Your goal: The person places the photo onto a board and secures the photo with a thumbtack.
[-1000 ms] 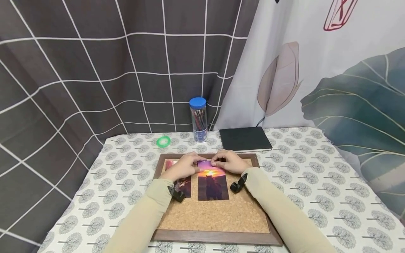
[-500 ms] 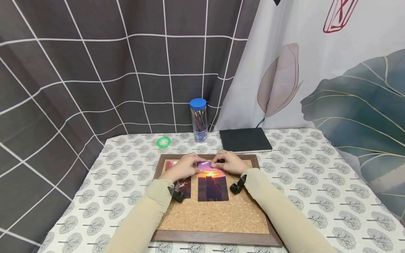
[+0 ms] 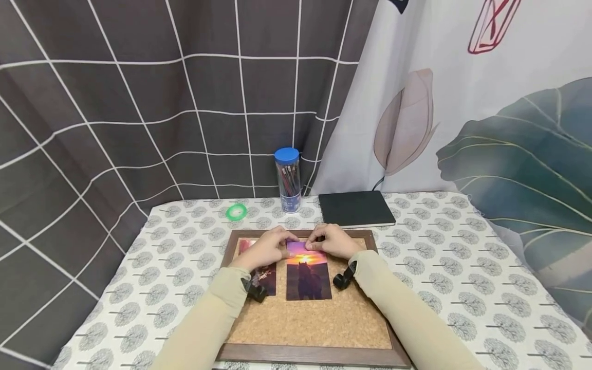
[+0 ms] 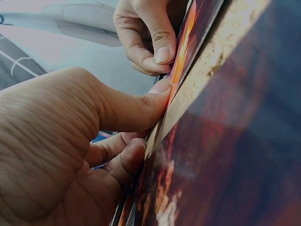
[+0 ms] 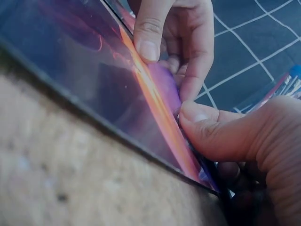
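Note:
A sunset photo (image 3: 307, 280) with a dark horse silhouette lies upright near the middle of a framed corkboard (image 3: 319, 326). My left hand (image 3: 268, 249) holds its upper left corner, the thumb pressed on the glossy face in the left wrist view. At the top edge, right of centre, my right hand (image 3: 335, 241) pinches with thumb and forefinger; what lies between those fingertips is hidden. In the right wrist view, the thumb of the right hand (image 5: 235, 136) sits right at the photo's purple edge. A second, reddish-dark photo (image 3: 265, 280) is partly covered by my left hand and wrist.
Behind the board stand a clear tube of pencils (image 3: 289, 180) with a blue lid and a black notebook (image 3: 356, 208). A green tape ring (image 3: 236, 211) lies to their left. Tree-patterned cloth (image 3: 462, 288) covers the table, with curtains (image 3: 208, 103) behind.
Both hands stay at the photo's top edge, with barely any finger movement. The whole head view has shifted slightly downward and left.

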A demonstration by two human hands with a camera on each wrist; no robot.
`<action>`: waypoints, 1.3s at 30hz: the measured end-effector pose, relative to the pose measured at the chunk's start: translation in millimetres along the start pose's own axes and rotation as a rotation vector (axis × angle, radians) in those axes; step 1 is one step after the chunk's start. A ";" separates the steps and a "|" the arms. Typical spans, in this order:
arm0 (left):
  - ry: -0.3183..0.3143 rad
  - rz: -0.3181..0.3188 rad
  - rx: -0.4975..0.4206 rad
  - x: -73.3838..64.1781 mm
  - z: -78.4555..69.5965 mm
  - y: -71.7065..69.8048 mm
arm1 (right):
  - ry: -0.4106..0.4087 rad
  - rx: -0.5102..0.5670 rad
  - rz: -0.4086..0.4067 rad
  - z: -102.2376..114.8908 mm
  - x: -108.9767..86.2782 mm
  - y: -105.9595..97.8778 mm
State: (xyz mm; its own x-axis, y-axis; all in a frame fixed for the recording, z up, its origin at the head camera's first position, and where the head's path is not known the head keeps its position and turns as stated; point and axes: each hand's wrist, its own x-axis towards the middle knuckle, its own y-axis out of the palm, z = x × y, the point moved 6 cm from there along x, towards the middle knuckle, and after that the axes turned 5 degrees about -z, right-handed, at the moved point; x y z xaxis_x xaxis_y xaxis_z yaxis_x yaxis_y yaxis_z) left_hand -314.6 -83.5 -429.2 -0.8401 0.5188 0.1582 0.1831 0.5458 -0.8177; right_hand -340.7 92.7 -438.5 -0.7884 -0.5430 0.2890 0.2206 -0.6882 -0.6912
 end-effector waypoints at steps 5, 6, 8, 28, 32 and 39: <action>-0.003 -0.001 -0.009 1.2 -0.1 -0.8 | 0.030 0.023 -0.028 0.9 1.1 -2.7; -0.005 0.003 -0.011 1.1 0.2 -0.6 | 0.040 0.028 -0.024 0.7 1.4 -2.4; -0.015 0.009 -0.012 0.5 1.0 -1.0 | 0.058 0.033 -0.013 0.4 2.3 -1.4; -0.002 -0.002 -0.019 3.7 2.7 -0.3 | -0.060 0.070 -0.021 -6.7 -1.6 -2.3; 0.001 0.007 -0.029 1.2 0.6 -0.1 | -0.020 0.063 -0.016 -7.3 -3.6 -1.4; 0.017 -0.005 -0.019 -0.3 1.8 0.0 | -0.019 0.010 -0.009 -5.5 -2.7 -0.6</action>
State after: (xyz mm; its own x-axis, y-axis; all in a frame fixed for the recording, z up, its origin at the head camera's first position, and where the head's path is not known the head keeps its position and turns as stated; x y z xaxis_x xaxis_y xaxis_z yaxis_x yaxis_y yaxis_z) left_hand -315.2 -84.8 -430.3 -0.8321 0.5273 0.1720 0.1885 0.5606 -0.8063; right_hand -341.8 97.3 -442.6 -0.7797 -0.5455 0.3075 0.2197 -0.6981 -0.6815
